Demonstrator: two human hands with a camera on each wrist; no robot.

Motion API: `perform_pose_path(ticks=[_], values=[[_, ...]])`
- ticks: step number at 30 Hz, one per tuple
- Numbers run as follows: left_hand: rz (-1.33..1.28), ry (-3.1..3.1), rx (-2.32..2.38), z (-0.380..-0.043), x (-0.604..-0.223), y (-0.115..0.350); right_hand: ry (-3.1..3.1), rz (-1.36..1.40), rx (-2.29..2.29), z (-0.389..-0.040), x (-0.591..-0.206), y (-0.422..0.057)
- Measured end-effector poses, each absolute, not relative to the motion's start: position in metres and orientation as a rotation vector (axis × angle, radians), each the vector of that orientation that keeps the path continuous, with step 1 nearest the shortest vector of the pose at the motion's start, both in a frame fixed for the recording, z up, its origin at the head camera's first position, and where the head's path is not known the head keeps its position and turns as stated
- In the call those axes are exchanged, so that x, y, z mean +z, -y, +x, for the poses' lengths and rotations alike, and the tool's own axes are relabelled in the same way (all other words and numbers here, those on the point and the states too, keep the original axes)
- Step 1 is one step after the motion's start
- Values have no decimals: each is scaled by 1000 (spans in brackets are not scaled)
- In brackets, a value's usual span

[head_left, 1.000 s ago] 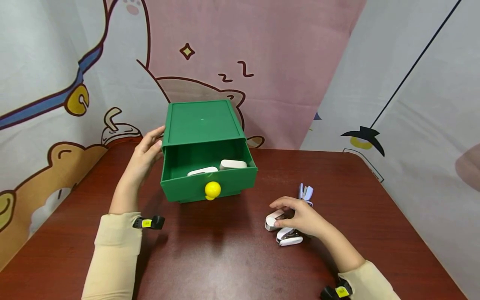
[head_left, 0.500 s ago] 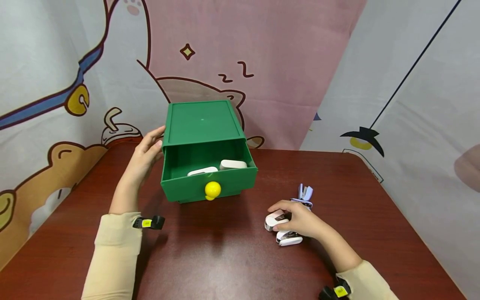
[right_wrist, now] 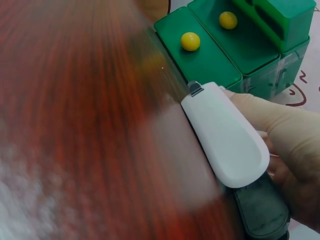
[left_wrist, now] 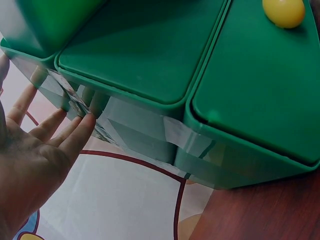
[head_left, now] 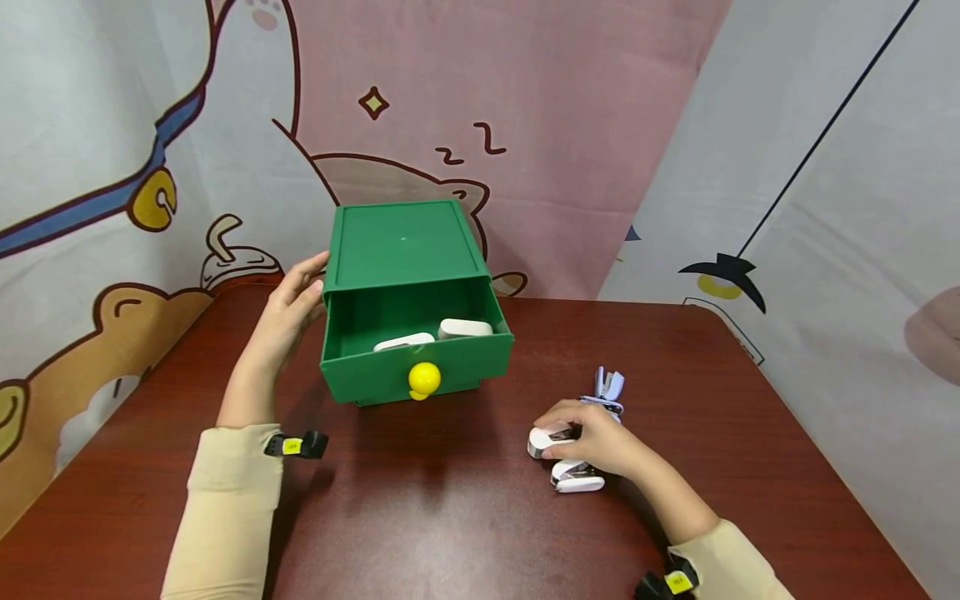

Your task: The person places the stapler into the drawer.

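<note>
A green drawer box point(head_left: 405, 242) stands at the back with its top drawer point(head_left: 450, 367) pulled out. Two white rounded items, a flat one point(head_left: 403, 342) and a taller one point(head_left: 465, 327), show partly above the drawer front. My left hand point(head_left: 281, 321) touches the box's left side with outstretched fingertips point(left_wrist: 86, 122). On the table to the right, my right hand point(head_left: 603, 437) grips a small white stapler point(head_left: 542, 442) between thumb and fingers. Just nearer lies a second white stapler point(head_left: 577, 479). Lavender staplers point(head_left: 609, 387) lie behind the hand, partly hidden.
Lower drawers point(left_wrist: 260, 95) of the box are shut, with yellow ball knobs point(right_wrist: 190, 41). A yellow knob point(head_left: 424, 379) also sits on the open drawer. The brown table point(head_left: 435, 517) meets a cartoon-print curtain point(head_left: 562, 150) at the back.
My right hand has shifted slightly left and its thumb and fingers have closed in on the white stapler. The left hand and the box stay as they were.
</note>
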State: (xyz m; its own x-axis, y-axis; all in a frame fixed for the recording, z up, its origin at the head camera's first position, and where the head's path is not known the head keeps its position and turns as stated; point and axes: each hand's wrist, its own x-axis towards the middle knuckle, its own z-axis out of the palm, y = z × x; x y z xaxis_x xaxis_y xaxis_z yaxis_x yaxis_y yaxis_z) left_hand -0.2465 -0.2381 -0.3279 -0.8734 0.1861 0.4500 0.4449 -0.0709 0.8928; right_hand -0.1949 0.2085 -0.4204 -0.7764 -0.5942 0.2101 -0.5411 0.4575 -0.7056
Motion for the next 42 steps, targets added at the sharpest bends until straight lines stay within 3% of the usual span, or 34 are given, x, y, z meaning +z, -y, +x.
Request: perform_pose_path(ticks=[9,20,37,42], values=[[-673,2002,-2064,-246,-327,237,-2718,-946,-1305,-180,-388,-196],[-673,1990,-2082,-244,-325,236,-2752,-1124,-1519,-182,-377,-196],[-703,1984,-2068,-247,-327,238,-2721,-1253,-1743,-156,-310,-162],[-703,1990,-2059,-246,-327,238,-2762,-1337,-1792,-169,-317,-162]])
